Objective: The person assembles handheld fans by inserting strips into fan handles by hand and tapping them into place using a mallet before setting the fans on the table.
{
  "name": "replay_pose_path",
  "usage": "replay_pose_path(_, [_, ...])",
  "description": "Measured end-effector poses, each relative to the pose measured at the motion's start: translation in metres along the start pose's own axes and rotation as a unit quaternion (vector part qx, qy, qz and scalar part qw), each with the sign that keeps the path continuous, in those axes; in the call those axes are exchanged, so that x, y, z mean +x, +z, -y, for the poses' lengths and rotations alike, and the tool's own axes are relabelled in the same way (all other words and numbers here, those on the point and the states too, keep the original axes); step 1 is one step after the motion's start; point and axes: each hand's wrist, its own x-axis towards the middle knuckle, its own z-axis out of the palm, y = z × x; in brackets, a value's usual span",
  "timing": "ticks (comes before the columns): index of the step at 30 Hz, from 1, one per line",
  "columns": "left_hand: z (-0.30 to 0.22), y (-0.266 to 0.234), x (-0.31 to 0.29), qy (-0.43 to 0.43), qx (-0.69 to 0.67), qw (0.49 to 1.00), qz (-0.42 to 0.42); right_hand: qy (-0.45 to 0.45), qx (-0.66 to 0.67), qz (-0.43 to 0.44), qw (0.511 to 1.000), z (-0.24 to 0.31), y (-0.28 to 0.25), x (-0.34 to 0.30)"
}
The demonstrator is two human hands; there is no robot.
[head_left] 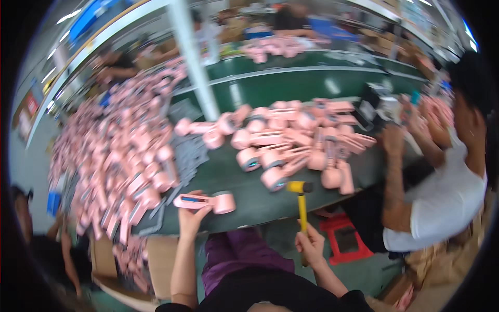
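Note:
My left hand [191, 217] grips the handle of a pink hair-dryer-like device [223, 203] at the table's near edge. Its round head points right, and a dark blue inset shows along the handle. My right hand [311, 245] is closed around the handle of a small mallet [302, 208]. The mallet is held upright, its yellow and black head on top, apart from the device. Just beyond the mallet lies a heap of similar pink devices [280, 136], some with shiny ends facing me.
A larger pile of pink parts [125, 151] covers the left side, beside grey flat pieces [189, 158]. On the right a person in a white shirt [442, 197] works close by. A red stool [345, 239] and an open cardboard box [125, 281] stand below the table [239, 182].

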Motion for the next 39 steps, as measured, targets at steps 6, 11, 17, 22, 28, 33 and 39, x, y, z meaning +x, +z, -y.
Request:
replay_pose_path(6, [0.014,-0.051,-0.046,0.066,0.149,0.979,-0.123,0.007,-0.014,0.084,0.996,0.001,0.031,0.021])
replay_pose_path(11, [-0.003,-0.064,-0.037,0.105,0.48,0.871,-0.001,-0.01,-0.058,0.145,0.988,-0.006,0.052,0.031])
replay_pose_path(17, [-0.027,-0.061,0.019,0.073,0.579,0.805,-0.107,-0.02,-0.068,0.144,0.987,-0.005,0.058,0.034])
replay_pose_path(22, [0.032,-0.075,0.061,0.192,0.632,0.747,-0.074,-0.012,-0.072,0.125,0.99,-0.001,0.061,0.028])
replay_pose_path(28, [-0.013,-0.064,0.022,0.135,0.475,0.863,-0.108,-0.018,-0.104,0.142,0.984,-0.005,0.065,0.024])
replay_pose_path(33, [-0.017,-0.011,-0.006,0.228,0.471,0.852,-0.02,-0.058,-0.118,0.123,0.984,0.004,0.068,0.012])
replay_pose_path(39, [-0.008,-0.005,-0.016,0.246,0.459,0.85,-0.075,-0.07,-0.127,0.115,0.983,-0.003,0.073,0.0])
